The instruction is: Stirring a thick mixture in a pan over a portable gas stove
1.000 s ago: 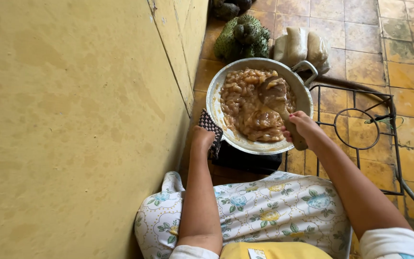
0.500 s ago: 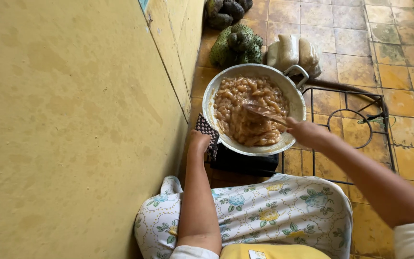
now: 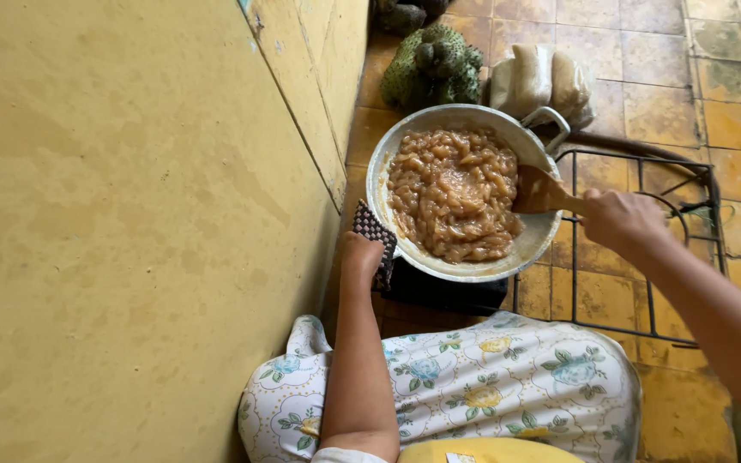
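Your right hand (image 3: 619,219) holds a matt wooden spatula (image 3: 542,193) in a dull, scuffed metal pan (image 3: 465,267) of glossy, wet brown food (image 3: 452,193). Your left hand (image 3: 360,257) presses a woven checked cloth (image 3: 372,230). Worn matt floor tiles (image 3: 731,111); rough painted wall (image 3: 130,214).

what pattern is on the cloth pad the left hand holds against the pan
A dark-and-light checkered weave on the cloth pad, clearest in the head view.

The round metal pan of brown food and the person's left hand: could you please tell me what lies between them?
In the head view, a dark checkered cloth pad lies between the left hand and the rim of the round metal pan; the hand grips the rim through it.
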